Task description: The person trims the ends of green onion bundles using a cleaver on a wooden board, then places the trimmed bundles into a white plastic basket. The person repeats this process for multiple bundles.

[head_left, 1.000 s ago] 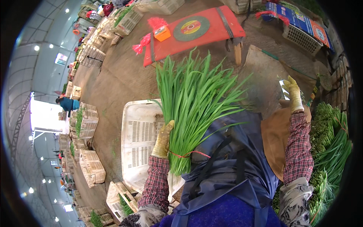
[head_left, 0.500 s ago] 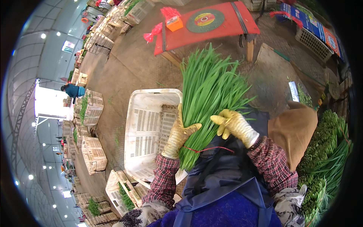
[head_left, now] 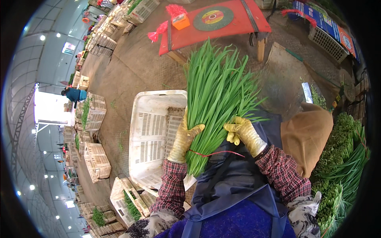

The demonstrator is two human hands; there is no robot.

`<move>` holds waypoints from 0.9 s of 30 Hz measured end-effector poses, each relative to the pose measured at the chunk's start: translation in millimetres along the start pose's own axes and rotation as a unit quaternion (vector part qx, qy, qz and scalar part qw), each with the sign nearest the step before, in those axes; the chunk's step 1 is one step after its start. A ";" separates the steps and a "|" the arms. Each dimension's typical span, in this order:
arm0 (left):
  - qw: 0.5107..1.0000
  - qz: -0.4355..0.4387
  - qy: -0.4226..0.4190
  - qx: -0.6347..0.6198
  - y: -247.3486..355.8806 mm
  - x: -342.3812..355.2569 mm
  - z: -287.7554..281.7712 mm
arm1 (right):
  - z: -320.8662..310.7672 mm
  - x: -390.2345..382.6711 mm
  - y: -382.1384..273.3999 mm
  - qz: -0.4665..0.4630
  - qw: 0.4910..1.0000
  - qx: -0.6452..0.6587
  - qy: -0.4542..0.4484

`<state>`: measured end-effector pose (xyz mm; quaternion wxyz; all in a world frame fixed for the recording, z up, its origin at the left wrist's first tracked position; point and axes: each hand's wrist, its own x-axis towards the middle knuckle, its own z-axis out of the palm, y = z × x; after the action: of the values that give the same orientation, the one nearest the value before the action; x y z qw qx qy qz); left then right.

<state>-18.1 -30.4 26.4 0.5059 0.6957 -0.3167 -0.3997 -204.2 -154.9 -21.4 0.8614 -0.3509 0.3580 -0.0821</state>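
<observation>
A large bunch of garlic chives (head_left: 212, 91) lies slantwise across my lap, leaf tips pointing away from me. My left hand (head_left: 185, 137), in a yellow-coated glove, grips its left side with the thumb over the leaves. At the right edge of the bunch is my right hand (head_left: 244, 133), gloved alike, its fingers curled in; whether anything is between them is hidden. A thin red tie (head_left: 218, 152) crosses the lower stems, one end sticking out over my dark apron (head_left: 222, 178).
An open white plastic crate (head_left: 149, 131) stands left of the bunch. Ahead is a red-covered low table (head_left: 246, 23) with an orange box (head_left: 181, 22) of red ties. More bundled greens (head_left: 341, 166) lie at my right, beside a brown cloth (head_left: 305, 139). Several stacked crates (head_left: 96, 162) line the left.
The bunch and both hands have shifted slightly left in view. My right hand's fingers have curled in closer together at the edge of the bunch.
</observation>
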 end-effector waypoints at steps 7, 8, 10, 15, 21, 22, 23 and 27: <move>1.000 -0.002 -0.001 -0.012 -1.3 -2.9 -1.7 | 5.3 2.9 -9.6 0.000 1.000 0.001 -0.017; 1.000 0.008 -0.001 0.008 3.3 -4.8 -0.4 | 6.1 3.3 -12.0 -0.002 1.000 -0.002 -0.021; 0.998 0.042 0.011 0.054 14.5 -11.0 5.5 | 6.6 3.6 -12.5 -0.009 1.000 -0.010 -0.011; 0.916 0.148 0.026 0.372 13.5 -32.8 15.7 | 4.0 -1.7 -6.9 -0.020 1.000 -0.001 0.018; 0.920 0.125 0.009 0.372 -0.3 -35.1 12.4 | -6.6 -3.2 1.5 -0.073 0.996 0.046 0.008; 0.917 0.124 0.003 0.378 2.6 -36.0 10.7 | -6.3 -6.5 -3.7 -0.068 0.997 0.042 0.004; 0.915 0.124 -0.003 0.385 5.6 -36.7 9.0 | -6.0 -8.8 -8.1 -0.063 0.997 0.037 0.001; 0.941 0.100 -0.041 0.321 9.8 -38.3 3.4 | -13.2 -9.5 -11.7 -0.041 0.986 -0.030 -0.157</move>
<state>-39.8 -2.3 44.2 0.2797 0.7688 -0.5168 -0.2524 -218.8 -167.0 -14.9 0.8920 -0.3995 0.2054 -0.0509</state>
